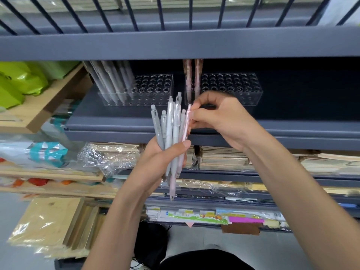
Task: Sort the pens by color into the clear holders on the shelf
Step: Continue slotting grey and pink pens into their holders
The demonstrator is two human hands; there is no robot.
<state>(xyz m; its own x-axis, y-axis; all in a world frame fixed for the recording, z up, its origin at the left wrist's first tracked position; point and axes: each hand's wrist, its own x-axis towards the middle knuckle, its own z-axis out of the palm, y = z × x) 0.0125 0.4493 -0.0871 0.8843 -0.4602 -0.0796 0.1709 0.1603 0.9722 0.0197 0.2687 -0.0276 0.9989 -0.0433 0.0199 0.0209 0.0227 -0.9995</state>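
Pens (171,133) stand bunched in a person's left hand (155,162), grip clenched round a mixed handful of grey barrels and at least one pink, held up in front of a dark shelf (136,125). The right hand (218,117) pinches the top of a pink pen (187,121) at the bunch's right edge, thumb and fingertips closed on it, the pen not yet free of the handful. On the shelf sit two clear holders: the left holder (153,88) carries grey pens at its left end, the right holder (229,88) has two pink ones at its left end, most holes in both bare. The step in hand looks to be picking out a pink pen. The next move would call for drawing it upward clear of the greys, then lowering it into a free hole in the right holder, just beside the pink pair.
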